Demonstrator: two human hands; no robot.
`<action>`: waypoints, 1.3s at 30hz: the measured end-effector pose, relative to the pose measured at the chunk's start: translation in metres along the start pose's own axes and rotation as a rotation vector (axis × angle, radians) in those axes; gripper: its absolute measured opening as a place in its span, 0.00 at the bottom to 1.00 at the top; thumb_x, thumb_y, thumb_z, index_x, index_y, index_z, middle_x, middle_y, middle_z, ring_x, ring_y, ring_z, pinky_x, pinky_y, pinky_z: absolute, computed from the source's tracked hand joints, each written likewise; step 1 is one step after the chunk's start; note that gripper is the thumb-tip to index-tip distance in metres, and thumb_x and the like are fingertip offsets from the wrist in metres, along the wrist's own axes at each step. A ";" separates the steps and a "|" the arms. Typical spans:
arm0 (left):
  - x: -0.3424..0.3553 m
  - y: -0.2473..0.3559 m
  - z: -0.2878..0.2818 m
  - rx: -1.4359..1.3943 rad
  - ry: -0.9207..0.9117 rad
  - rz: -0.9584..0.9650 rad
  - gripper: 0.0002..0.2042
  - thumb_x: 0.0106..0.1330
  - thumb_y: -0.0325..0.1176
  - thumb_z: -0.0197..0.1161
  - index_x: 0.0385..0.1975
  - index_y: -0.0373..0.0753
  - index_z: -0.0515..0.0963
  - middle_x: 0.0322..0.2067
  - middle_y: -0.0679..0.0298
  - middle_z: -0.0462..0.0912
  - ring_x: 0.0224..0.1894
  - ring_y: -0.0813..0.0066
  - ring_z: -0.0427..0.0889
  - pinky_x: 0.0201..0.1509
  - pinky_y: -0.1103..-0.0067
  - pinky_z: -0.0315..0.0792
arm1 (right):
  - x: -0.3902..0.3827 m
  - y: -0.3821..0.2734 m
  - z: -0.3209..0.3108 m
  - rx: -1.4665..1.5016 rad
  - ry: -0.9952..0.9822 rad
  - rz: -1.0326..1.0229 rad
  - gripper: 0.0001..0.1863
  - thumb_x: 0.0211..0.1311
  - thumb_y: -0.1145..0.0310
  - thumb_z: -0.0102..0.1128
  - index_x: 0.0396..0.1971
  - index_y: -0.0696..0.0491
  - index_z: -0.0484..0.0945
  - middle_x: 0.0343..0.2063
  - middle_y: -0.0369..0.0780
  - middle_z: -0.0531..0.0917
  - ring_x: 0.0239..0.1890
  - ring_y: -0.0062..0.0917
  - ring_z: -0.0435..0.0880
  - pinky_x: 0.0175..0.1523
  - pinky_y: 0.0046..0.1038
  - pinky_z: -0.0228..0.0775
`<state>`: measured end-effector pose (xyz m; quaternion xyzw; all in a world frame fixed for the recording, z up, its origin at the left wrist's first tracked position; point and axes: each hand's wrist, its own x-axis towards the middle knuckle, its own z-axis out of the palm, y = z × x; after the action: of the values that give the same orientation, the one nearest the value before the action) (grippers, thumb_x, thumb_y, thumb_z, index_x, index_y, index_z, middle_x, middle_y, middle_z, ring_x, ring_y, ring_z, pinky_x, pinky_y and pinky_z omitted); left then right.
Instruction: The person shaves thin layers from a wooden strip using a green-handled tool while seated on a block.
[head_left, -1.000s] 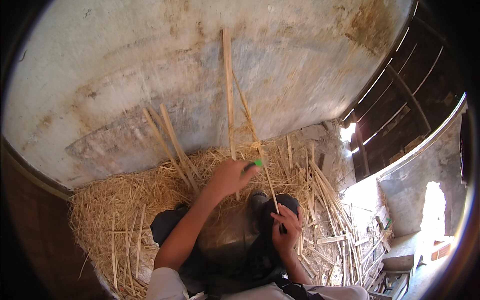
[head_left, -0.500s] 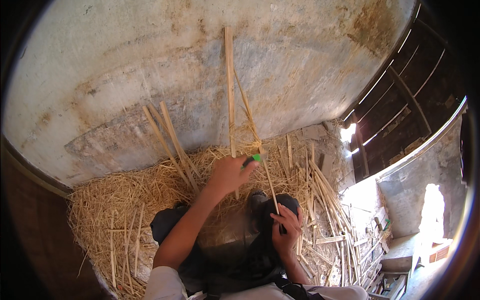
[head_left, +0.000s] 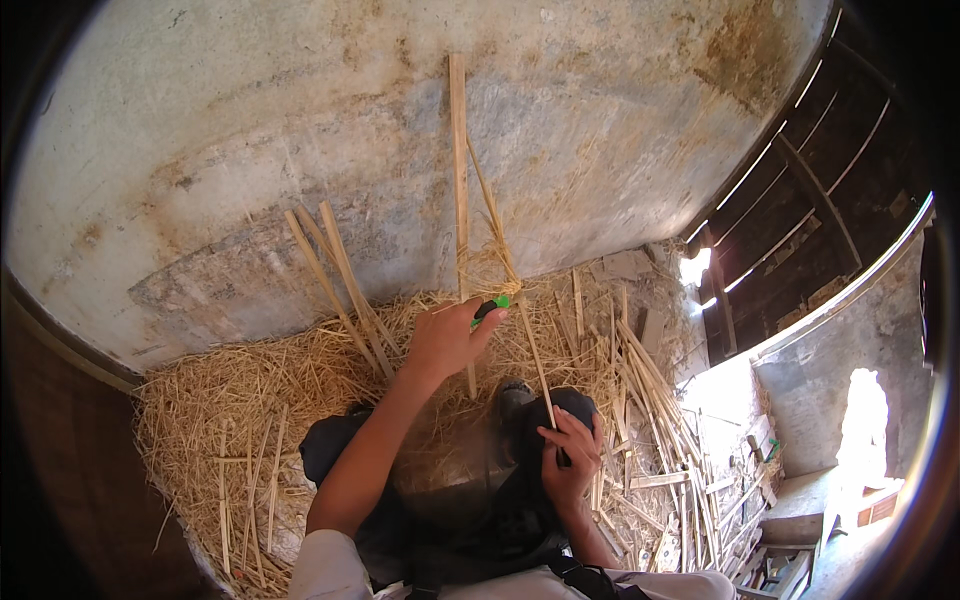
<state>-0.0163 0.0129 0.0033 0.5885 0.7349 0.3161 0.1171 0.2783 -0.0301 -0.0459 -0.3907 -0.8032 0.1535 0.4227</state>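
Observation:
My left hand grips a green-and-black handled tool, its tip beside a long thin bamboo strip. The strip leans up toward the wall, with a tangle of fine shavings near its upper middle. My right hand is closed on the strip's lower end over my right knee, with a small dark item under its fingers that I cannot make out. Left of the strip a wider upright slat leans on the wall.
Behind is a stained pale wall, with more slats against it. Straw shavings cover the floor around me. Loose strips are piled at the right, near a dark slatted board panel and a pale block.
My left hand has moved up and slightly left along the strip with the green-handled tool. My right hand stays on the knee with little movement.

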 end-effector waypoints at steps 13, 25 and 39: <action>0.001 0.002 -0.001 -0.078 -0.006 -0.004 0.30 0.80 0.63 0.55 0.52 0.39 0.88 0.20 0.53 0.83 0.27 0.52 0.86 0.36 0.58 0.79 | 0.000 0.000 -0.001 -0.012 -0.009 -0.005 0.18 0.52 0.85 0.69 0.38 0.46 0.93 0.54 0.40 0.92 0.61 0.33 0.88 0.80 0.53 0.57; -0.003 -0.003 0.002 -0.094 -0.025 0.006 0.31 0.79 0.66 0.55 0.45 0.41 0.90 0.19 0.55 0.81 0.23 0.56 0.83 0.33 0.61 0.76 | 0.000 -0.001 0.000 -0.012 -0.005 -0.007 0.17 0.51 0.85 0.68 0.36 0.47 0.92 0.54 0.39 0.92 0.62 0.33 0.88 0.80 0.54 0.57; -0.002 0.002 -0.001 -0.100 -0.083 -0.012 0.29 0.77 0.65 0.58 0.48 0.44 0.90 0.20 0.53 0.84 0.29 0.49 0.89 0.39 0.58 0.81 | -0.001 0.001 0.000 -0.011 -0.001 -0.016 0.17 0.51 0.85 0.68 0.37 0.47 0.92 0.54 0.40 0.92 0.61 0.34 0.89 0.80 0.54 0.56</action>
<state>-0.0144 0.0108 0.0049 0.5903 0.7161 0.3270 0.1785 0.2790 -0.0301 -0.0470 -0.3866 -0.8073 0.1461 0.4212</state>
